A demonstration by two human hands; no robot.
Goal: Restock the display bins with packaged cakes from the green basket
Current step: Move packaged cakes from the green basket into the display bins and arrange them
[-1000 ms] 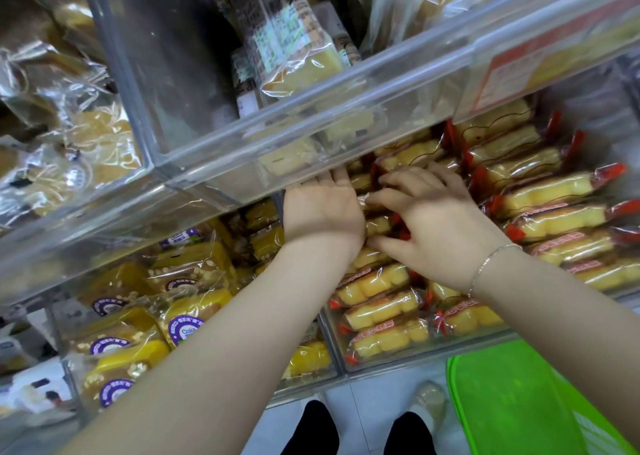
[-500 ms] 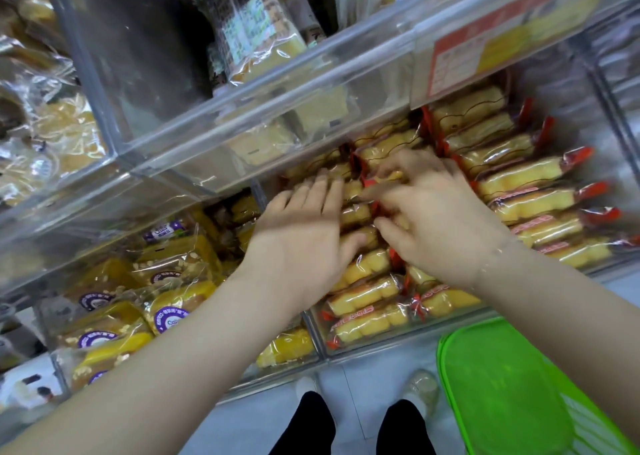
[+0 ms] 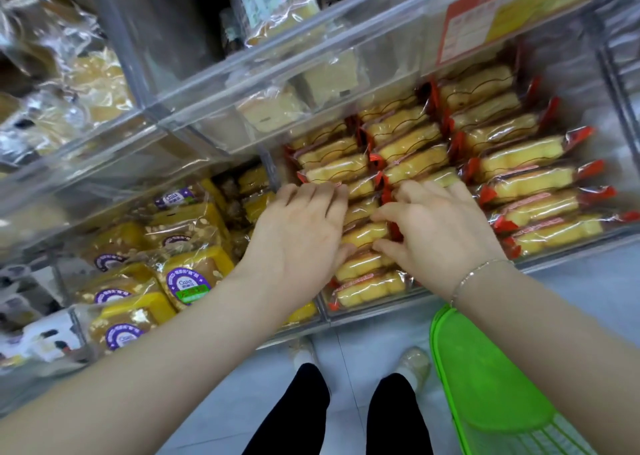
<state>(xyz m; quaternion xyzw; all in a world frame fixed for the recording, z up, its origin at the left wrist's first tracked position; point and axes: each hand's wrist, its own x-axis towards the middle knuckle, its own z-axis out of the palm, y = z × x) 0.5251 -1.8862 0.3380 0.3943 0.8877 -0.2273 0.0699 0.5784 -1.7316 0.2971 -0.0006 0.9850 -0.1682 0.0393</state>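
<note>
Packaged yellow cakes (image 3: 519,153) with red wrapper ends fill a clear display bin (image 3: 540,262) in several rows. My left hand (image 3: 301,236) lies palm down on the left column, fingers stretched flat over the packs. My right hand (image 3: 440,233) sits beside it on the middle column with fingers bent; its thumb and forefinger flank the red end of one cake pack (image 3: 365,234) that lies between both hands. The green basket (image 3: 485,385) stands on the floor at the lower right, below my right forearm; no cakes show in the part I can see.
An upper clear bin (image 3: 311,84) with pale cake slices overhangs the back of the cake bin. To the left, a bin of purple-labelled cakes (image 3: 187,281) adjoins it. My legs and shoes (image 3: 412,364) stand on the tiled floor in front of the shelf.
Both hands have drawn back from under the upper bin toward the front rows of the cake bin. The left hand's fingers have come into full view.
</note>
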